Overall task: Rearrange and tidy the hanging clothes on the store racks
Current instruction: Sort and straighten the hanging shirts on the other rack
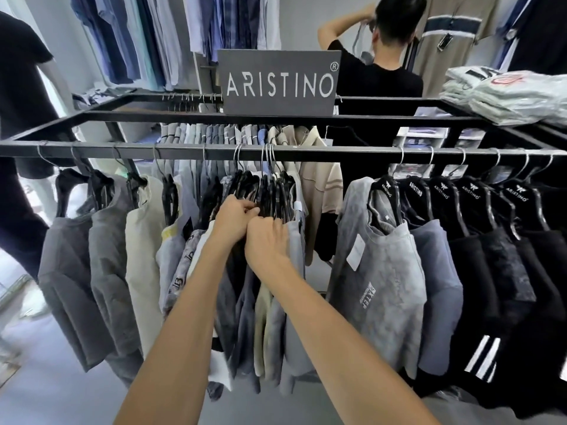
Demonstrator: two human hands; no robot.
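A black metal rack rail point(352, 150) runs across the view with shirts on black hangers. In the middle hangs a tight bunch of shirts point(264, 191), grey, beige and dark. My left hand point(234, 217) grips into the hangers of this bunch with curled fingers. My right hand point(267, 240) sits just right of it, its fingers curled into the same bunch. Grey and cream shirts point(107, 240) hang spaced out on the left. A mottled grey shirt point(383, 256) and several black shirts point(491, 240) hang on the right, past a gap in the rail.
A grey brand sign point(279, 82) stands on the rack top. Folded shirts point(506, 96) lie stacked at the right corner. A person in black point(377, 78) stands behind the rack, back turned. A mannequin in black point(21, 96) stands left. More shirts point(153, 35) hang on the wall.
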